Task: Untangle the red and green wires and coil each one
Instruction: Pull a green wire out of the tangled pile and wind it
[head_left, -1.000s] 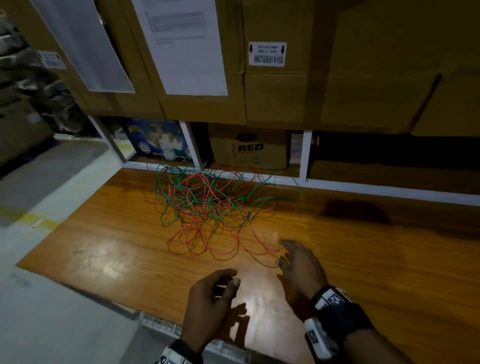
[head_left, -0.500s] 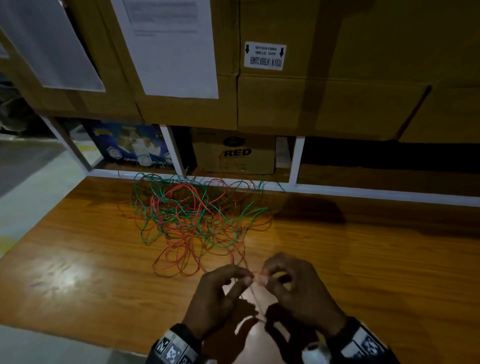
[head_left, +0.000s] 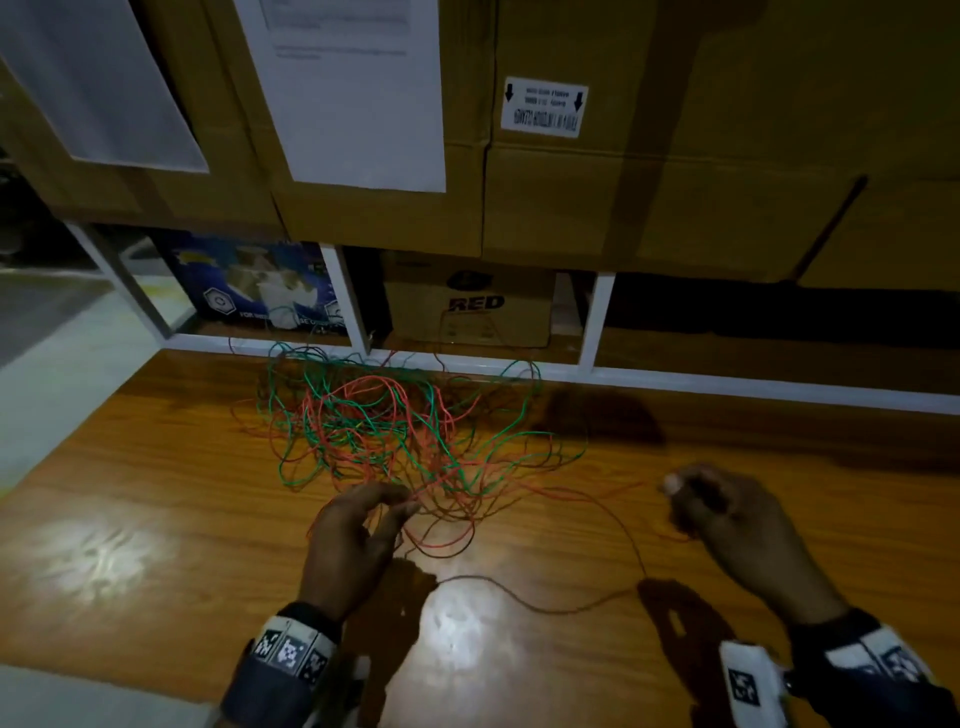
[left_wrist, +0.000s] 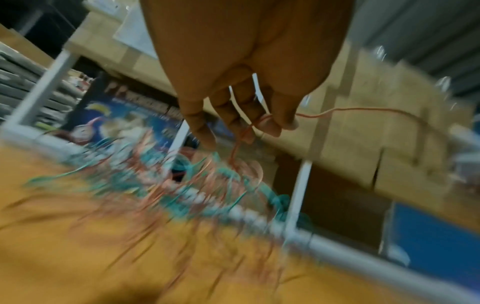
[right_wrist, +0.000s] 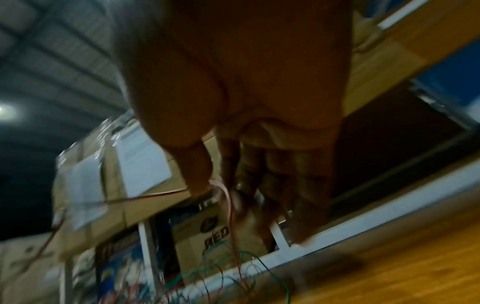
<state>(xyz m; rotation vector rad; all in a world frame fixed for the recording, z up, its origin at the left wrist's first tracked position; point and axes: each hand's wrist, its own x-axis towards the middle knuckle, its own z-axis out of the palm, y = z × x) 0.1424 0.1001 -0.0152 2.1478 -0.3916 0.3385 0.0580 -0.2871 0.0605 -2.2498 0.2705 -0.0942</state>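
Note:
A loose tangle of red wire (head_left: 363, 410) and green wire (head_left: 436, 441) lies on the wooden table (head_left: 156, 493) near the shelf rail. My left hand (head_left: 358, 525) pinches a red strand at the tangle's near edge; the left wrist view shows the red wire (left_wrist: 262, 121) held between thumb and fingers. My right hand (head_left: 711, 504) is out to the right with its fingers curled, gripping the same red wire (right_wrist: 223, 191). A slack red length (head_left: 613, 519) runs between the hands and sags onto the table.
A white shelf rail (head_left: 727, 384) borders the table's far side, with a brown box marked RED (head_left: 472, 306) and a blue box (head_left: 260, 286) under it. Large cardboard cartons (head_left: 623, 182) with paper sheets loom above. The table's left edge drops to the floor (head_left: 47, 364).
The hands were pinching the red wire close together; now the right hand has pulled out to the right, drawing a length of red wire from the tangle. The left hand stays by the tangle.

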